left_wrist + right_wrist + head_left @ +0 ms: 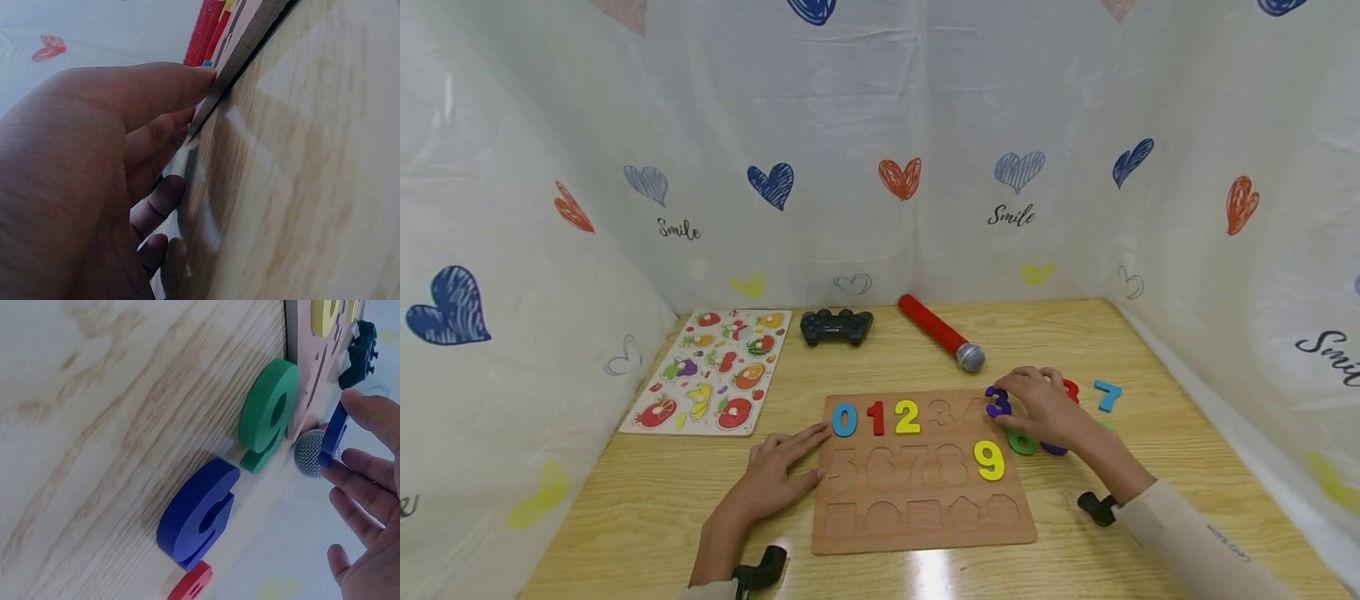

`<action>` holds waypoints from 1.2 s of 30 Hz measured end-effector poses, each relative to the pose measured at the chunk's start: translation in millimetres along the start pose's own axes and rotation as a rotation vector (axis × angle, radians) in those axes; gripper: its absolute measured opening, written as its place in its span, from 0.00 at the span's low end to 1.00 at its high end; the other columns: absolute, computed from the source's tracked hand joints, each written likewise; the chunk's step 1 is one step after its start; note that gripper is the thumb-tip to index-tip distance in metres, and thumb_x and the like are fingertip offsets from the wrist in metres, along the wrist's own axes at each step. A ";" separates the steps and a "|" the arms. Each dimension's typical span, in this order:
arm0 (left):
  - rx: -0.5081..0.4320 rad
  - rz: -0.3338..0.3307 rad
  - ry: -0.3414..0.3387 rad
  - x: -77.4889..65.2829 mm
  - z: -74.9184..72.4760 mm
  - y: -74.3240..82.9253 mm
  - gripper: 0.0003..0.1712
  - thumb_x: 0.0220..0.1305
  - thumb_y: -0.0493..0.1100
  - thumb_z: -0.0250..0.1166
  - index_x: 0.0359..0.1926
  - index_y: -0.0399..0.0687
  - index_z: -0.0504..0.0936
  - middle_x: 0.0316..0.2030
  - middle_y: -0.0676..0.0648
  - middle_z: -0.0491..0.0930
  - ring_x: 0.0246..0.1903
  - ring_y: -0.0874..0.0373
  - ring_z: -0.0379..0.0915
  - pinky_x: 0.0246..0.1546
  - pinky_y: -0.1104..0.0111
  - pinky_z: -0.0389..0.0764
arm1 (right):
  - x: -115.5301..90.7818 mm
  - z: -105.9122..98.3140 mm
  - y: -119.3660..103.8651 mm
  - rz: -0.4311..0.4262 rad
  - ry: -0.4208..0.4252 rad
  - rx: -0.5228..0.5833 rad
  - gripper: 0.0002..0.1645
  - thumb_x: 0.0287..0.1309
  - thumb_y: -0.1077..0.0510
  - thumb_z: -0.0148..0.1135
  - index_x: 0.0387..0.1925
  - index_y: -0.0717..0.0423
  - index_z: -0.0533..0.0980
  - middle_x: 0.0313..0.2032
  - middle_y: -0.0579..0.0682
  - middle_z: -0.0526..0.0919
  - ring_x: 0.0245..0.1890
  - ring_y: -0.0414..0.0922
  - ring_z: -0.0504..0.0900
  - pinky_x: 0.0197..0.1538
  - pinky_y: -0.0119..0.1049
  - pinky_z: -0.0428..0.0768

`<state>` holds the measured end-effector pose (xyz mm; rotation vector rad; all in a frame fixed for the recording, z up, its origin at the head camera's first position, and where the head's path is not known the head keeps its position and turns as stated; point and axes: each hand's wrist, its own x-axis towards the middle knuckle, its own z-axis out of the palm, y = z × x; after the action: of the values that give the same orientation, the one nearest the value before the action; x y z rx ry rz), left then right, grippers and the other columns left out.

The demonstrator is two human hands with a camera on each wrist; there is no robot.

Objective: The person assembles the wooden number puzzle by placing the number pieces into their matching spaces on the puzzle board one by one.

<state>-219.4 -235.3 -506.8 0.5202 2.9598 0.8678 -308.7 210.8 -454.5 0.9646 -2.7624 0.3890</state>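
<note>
A wooden number puzzle board (pixel 925 540) lies on the table, with a blue 0 (pixel 844 420), red 1 (pixel 877 417), yellow 2 (pixel 907 417) and yellow 9 (pixel 989 461) on it. My left hand (pixel 778 477) touches the board's left edge, fingers extended; its fingertips (pixel 206 78) meet the board's side in the left wrist view. Over the upper right corner, my right hand (pixel 1047 410) pinches a dark blue 3 (pixel 997 402) between thumb and finger. Beneath and beside that hand lie a green 6 (pixel 269 415) and a dark blue 5 (pixel 194 509), partly covered in the head view.
A light blue 7 (pixel 1107 395) and a red number piece (pixel 1071 390) lie on the right. Toward the back are a red microphone (pixel 936 327) and a black game controller (pixel 837 327). A fruit puzzle board (pixel 715 375) occupies the left. A heart-printed curtain (pixel 850 117) surrounds the table.
</note>
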 end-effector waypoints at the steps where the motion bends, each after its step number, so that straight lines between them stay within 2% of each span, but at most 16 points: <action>1: 0.001 -0.001 -0.002 0.0 0.0 0.1 0.34 0.68 0.62 0.62 0.73 0.65 0.69 0.73 0.59 0.62 0.48 0.58 0.62 0.50 0.49 0.57 | 0.7 0.2 -1.3 -0.004 0.001 0.004 0.27 0.53 0.51 0.77 0.53 0.57 0.81 0.51 0.54 0.84 0.58 0.59 0.71 0.55 0.64 0.57; 16: -0.007 -0.006 -0.004 -0.2 -0.4 -0.2 0.34 0.68 0.61 0.63 0.73 0.66 0.69 0.73 0.60 0.62 0.52 0.54 0.64 0.52 0.48 0.58 | 10.7 6.0 -17.4 -0.036 -0.003 0.006 0.28 0.50 0.51 0.79 0.52 0.56 0.82 0.49 0.51 0.84 0.56 0.57 0.73 0.57 0.65 0.56; 23: -0.011 -0.002 0.007 -0.2 0.9 -2.3 0.34 0.67 0.58 0.64 0.73 0.65 0.69 0.73 0.59 0.63 0.52 0.54 0.63 0.51 0.50 0.57 | 15.9 8.6 -23.1 -0.020 -0.043 0.033 0.27 0.53 0.49 0.77 0.53 0.54 0.82 0.50 0.50 0.83 0.58 0.55 0.71 0.57 0.63 0.54; 36: -0.008 0.001 0.005 -0.1 -0.8 -0.6 0.34 0.68 0.59 0.63 0.73 0.65 0.69 0.73 0.58 0.63 0.51 0.55 0.63 0.50 0.51 0.58 | 25.6 16.4 -34.6 -0.021 -0.078 0.014 0.26 0.56 0.46 0.74 0.53 0.53 0.82 0.50 0.47 0.84 0.58 0.54 0.71 0.58 0.61 0.55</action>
<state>-219.5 -236.2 -506.5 0.5202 2.9592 0.8818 -308.1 164.8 -457.0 1.0326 -2.8203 0.3759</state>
